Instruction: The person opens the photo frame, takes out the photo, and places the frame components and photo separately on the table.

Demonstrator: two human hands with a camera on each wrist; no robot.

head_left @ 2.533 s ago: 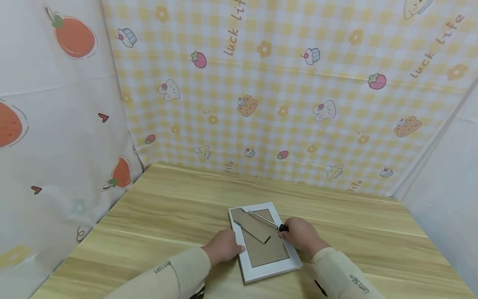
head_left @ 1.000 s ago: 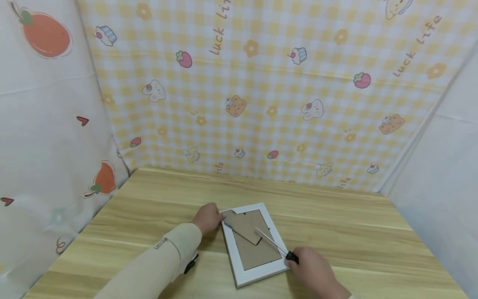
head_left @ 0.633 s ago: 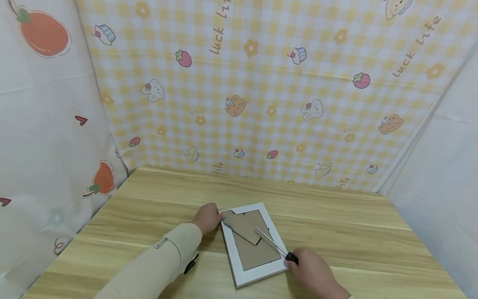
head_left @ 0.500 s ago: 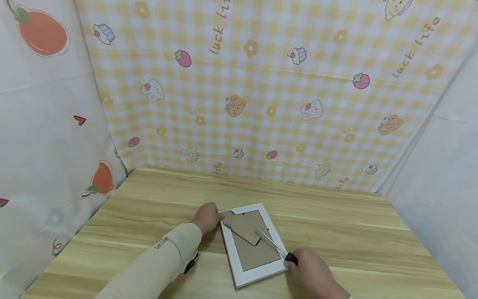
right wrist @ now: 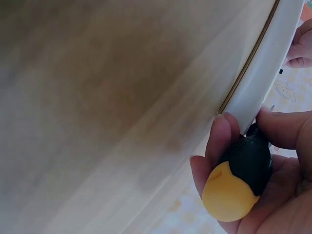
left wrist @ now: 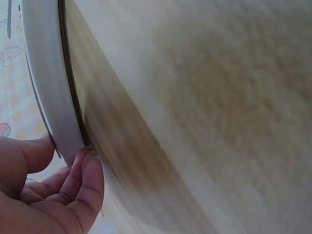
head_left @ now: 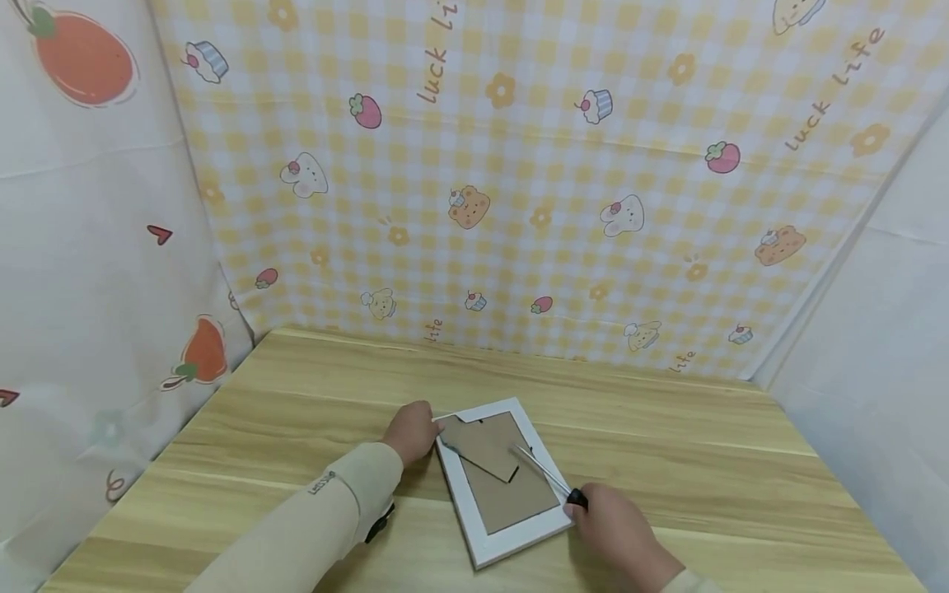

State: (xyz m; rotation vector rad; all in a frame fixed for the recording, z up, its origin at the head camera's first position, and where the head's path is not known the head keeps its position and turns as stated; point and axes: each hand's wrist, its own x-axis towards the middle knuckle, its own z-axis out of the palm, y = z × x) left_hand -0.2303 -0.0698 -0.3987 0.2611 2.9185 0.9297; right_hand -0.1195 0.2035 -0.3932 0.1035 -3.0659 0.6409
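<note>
A white picture frame [head_left: 461, 494] lies face down, its brown backing board [head_left: 515, 504] up. A brown stand flap [head_left: 482, 451] crosses the board diagonally. At the far left corner my left hand [head_left: 411, 431] pinches the frame; in the left wrist view its thumb is on one face and its fingertips at the opposite edge. My right hand [head_left: 611, 523] holds a screwdriver [head_left: 577, 498] with a yellow-and-black handle [right wrist: 239, 180]. The metal shaft reaches over the backing. Thumb and fingers of that hand also touch the frame's near right corner. Whether the frame is raised, I cannot tell.
The wood-grain table [head_left: 334, 379] extends on all sides of the frame. A yellow checked cloth [head_left: 519, 165] hangs behind it, with white cloths [head_left: 89, 247] at the sides. A black strap [head_left: 380, 523] sits under the left sleeve.
My left hand has gone from the frame's left side to its far left corner. My right hand has come to the near right corner with the screwdriver. Lately the frame has turned slightly counterclockwise.
</note>
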